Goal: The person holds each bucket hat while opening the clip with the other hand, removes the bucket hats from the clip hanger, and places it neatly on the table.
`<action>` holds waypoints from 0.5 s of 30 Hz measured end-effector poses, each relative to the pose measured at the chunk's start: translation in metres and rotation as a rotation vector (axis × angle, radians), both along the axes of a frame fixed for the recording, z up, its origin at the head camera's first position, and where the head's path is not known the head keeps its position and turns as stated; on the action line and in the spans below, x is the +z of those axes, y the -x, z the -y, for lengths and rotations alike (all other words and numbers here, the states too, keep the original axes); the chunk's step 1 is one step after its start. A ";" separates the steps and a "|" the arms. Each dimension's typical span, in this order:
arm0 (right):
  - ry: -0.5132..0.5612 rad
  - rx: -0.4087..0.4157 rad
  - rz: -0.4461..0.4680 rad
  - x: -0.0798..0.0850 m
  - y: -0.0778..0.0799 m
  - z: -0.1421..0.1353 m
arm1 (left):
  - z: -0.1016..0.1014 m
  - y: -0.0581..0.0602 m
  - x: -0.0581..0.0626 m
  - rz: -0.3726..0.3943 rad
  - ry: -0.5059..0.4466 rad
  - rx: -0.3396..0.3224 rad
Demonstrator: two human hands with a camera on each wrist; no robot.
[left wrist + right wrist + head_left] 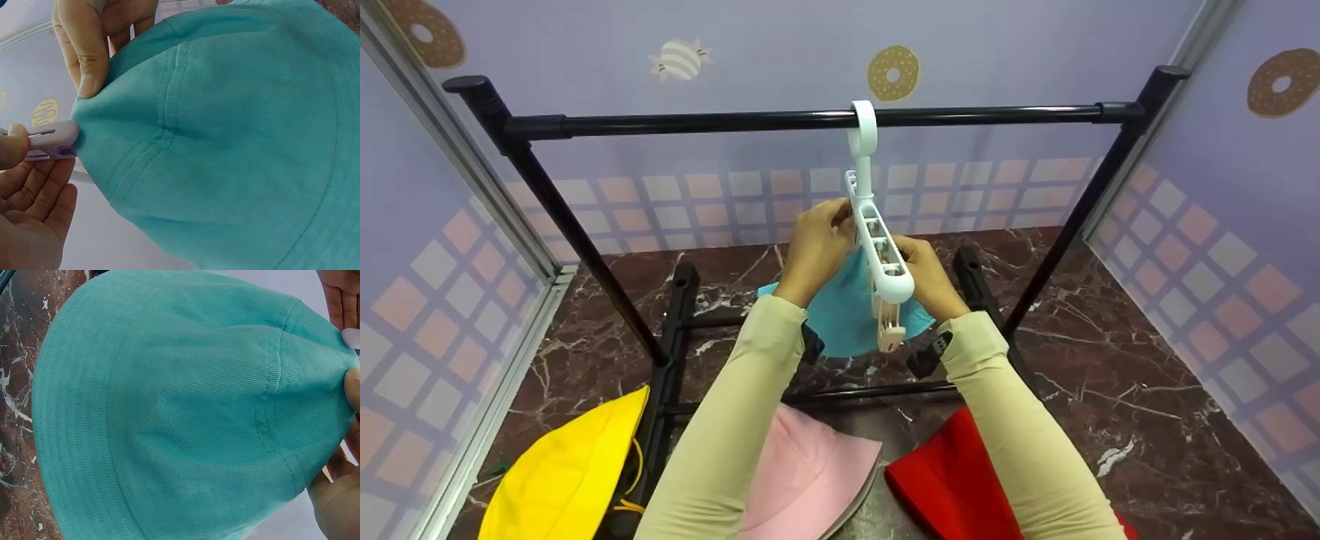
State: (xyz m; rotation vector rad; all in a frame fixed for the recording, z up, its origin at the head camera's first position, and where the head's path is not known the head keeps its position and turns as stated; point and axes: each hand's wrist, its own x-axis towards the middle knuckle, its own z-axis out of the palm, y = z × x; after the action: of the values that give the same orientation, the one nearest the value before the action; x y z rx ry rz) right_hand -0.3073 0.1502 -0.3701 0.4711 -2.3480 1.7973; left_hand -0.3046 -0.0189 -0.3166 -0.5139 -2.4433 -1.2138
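A teal bucket hat (840,315) hangs below a white slotted hanger (877,232). My left hand (819,247) is on the near left side of the hanger. In the left wrist view, its thumb and fingers pinch a pale lilac clip (53,135) whose tip is at the hat's crown. My right hand (926,274), partly hidden behind the hanger, pinches the crown beside the clip, as the right wrist view shows. Whether the clip grips the fabric I cannot tell. Another clip, beige (890,330), dangles from the hanger's near end.
A black rack bar (697,122) carries the hanger, with posts on both sides. On the dark marbled surface (1110,375) lie a yellow hat (562,465), a pink hat (810,472) and a red hat (952,472). Patterned panels enclose the back and sides.
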 end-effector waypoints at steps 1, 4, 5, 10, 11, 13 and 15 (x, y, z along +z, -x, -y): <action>0.001 0.002 0.000 -0.001 0.000 0.000 | 0.000 0.000 0.000 -0.002 -0.001 0.000; 0.001 0.008 -0.004 -0.004 -0.001 -0.001 | 0.000 0.000 -0.001 -0.008 -0.016 0.003; 0.001 0.011 -0.006 -0.005 -0.001 -0.002 | 0.000 0.000 -0.001 -0.010 -0.022 0.003; 0.012 0.038 -0.025 -0.006 -0.002 -0.004 | 0.002 0.000 -0.004 -0.025 -0.045 0.007; 0.016 0.045 -0.027 -0.007 -0.002 -0.005 | 0.002 0.000 -0.004 -0.029 -0.048 0.006; 0.038 0.066 -0.047 -0.008 -0.003 -0.007 | 0.002 0.000 -0.005 -0.043 -0.048 0.003; 0.080 0.089 -0.078 -0.016 0.000 -0.011 | 0.002 0.000 -0.005 -0.051 -0.041 0.002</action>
State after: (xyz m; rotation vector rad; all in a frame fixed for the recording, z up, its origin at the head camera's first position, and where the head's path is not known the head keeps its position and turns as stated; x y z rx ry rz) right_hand -0.3075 0.1614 -0.3856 0.6320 -2.2273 1.8670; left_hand -0.3050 -0.0213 -0.3217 -0.5240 -2.3709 -1.2319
